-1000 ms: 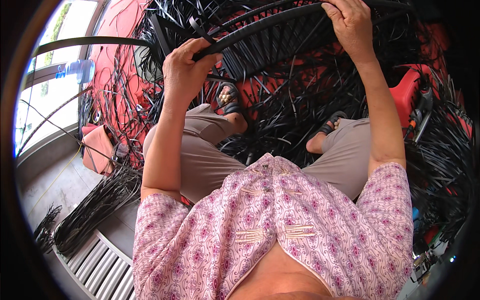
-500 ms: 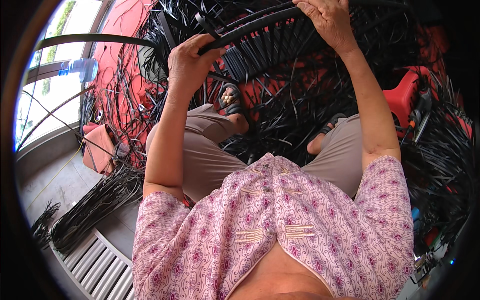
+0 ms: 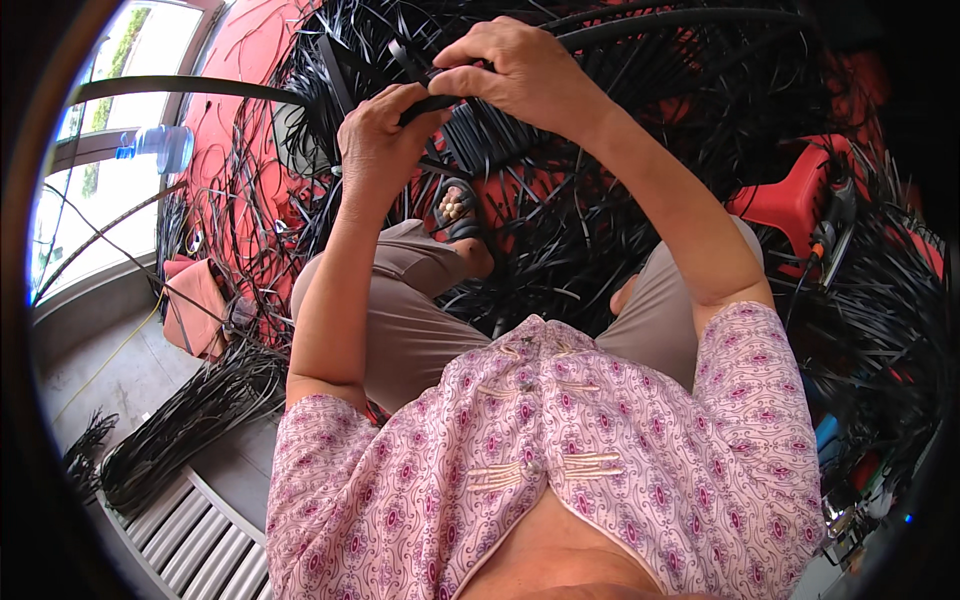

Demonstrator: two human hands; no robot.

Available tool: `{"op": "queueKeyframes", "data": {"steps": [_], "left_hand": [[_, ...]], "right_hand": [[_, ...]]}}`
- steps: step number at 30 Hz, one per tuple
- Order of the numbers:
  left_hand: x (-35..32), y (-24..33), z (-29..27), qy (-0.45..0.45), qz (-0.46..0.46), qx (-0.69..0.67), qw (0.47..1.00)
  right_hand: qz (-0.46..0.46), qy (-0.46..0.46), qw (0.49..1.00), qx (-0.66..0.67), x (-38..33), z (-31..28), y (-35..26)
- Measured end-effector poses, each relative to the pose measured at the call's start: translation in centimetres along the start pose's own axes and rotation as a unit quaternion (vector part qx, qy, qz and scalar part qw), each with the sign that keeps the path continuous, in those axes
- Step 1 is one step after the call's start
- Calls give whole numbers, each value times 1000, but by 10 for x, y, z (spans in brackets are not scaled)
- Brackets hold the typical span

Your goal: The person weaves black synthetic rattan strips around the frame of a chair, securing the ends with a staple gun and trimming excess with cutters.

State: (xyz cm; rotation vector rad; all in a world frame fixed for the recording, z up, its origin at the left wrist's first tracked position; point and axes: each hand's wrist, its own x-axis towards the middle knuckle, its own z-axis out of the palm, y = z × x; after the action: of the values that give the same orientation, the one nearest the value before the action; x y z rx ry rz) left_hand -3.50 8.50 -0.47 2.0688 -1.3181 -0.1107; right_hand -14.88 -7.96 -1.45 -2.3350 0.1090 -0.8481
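Observation:
Both my hands are raised in front of me over a woven mass of black flat strips [image 3: 560, 150]. My left hand [image 3: 378, 135] grips a curved black rod [image 3: 690, 18] that arcs across the top of the view. My right hand [image 3: 510, 65] sits close above it, fingers pinched on a black strip at the same rod. The two hands almost touch. My knees in grey-brown trousers and a sandalled foot [image 3: 455, 210] show below them.
Loose black strips cover the red floor all around. A bundle of strips [image 3: 190, 420] lies at lower left by a metal grate [image 3: 190, 540]. A red plastic stool [image 3: 790, 200] stands at right. A plastic water bottle [image 3: 155, 148] rests on the window sill at left.
My right hand has moved left along the black rod until it is just above my left hand. The left hand has stayed on the rod.

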Motion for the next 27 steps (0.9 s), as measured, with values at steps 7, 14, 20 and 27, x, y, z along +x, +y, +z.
{"op": "queueKeyframes", "data": {"steps": [7,14,20,27], "left_hand": [[1,-6,-2,4,2,4,1000],[3,-15,-5,-15,83,86,993],[3,-22,-19,-72,134,44,987],[11,-17,-9,-75,162,59,982]], "right_hand": [[59,-27,996,54,19,20,-16],[54,-19,994,95,23,14,-21],[92,-33,985,141,22,10,-29],[79,-7,991,112,20,-4,-20]]}}
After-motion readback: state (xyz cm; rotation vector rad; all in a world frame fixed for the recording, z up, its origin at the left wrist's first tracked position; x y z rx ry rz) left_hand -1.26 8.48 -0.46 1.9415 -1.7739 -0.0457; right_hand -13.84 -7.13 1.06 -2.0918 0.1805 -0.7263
